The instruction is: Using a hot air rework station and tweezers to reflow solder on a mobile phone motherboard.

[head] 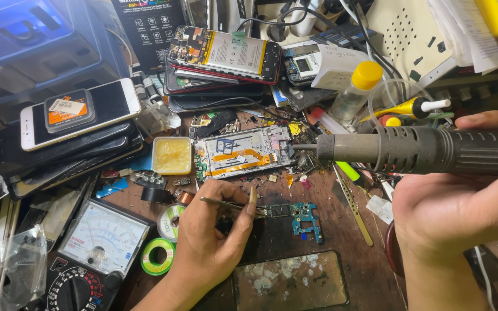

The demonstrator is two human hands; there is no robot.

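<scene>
Head view: the left hand pinches tweezers against a small blue circuit board lying on the table, while the right hand grips a hot-air tool — nozzle level, above the board. Best to keep the tweezers steady and bring heat down squarely — not sideways toward the opened phone frame.

Both hands, left and right, are bare, sleeveless, without rings.
</scene>
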